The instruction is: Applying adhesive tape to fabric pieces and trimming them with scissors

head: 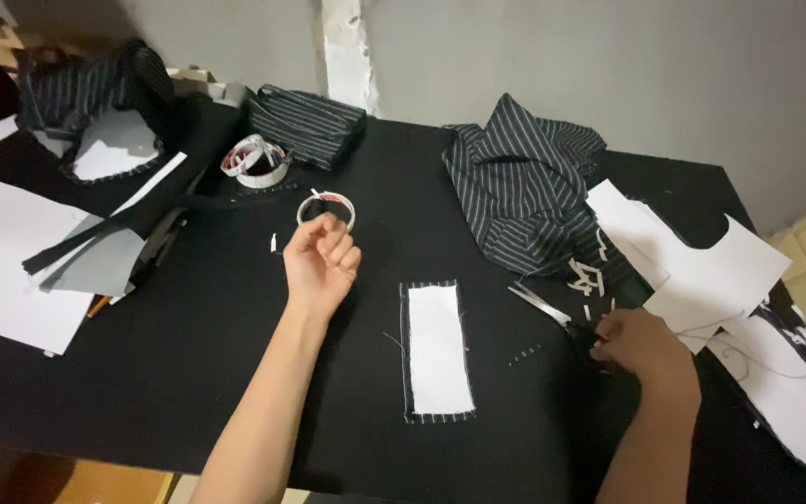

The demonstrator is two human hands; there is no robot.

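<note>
grey wall at the back, and a black tabletop (235,373) takes up pretty much the whole view. left hand (321,264) sits around the middle, fingers curled in loosely with the tips touching a small roll of white tape (326,209) just at its 12 o'clock, can't tell if it's actually gripping it. right hand (639,341) is over at 4 o'clock from there, closed around the handle of a pair of scissors (543,306), blades pointing toward 10 o'clock. between the two hands lies a white rectangular patch on striped fabric (437,350), flat on the tabletop, touching neither hand. a heap of dark pinstriped cloth (520,182) is at 12 o'clock from the right hand, with white paper pattern pieces (701,266) just beside it. another tape roll (256,161) sits further back, near a folded striped bundle (308,121). big white paper sheets (2,261) hang out at the far 9 o'clock edge.
</note>
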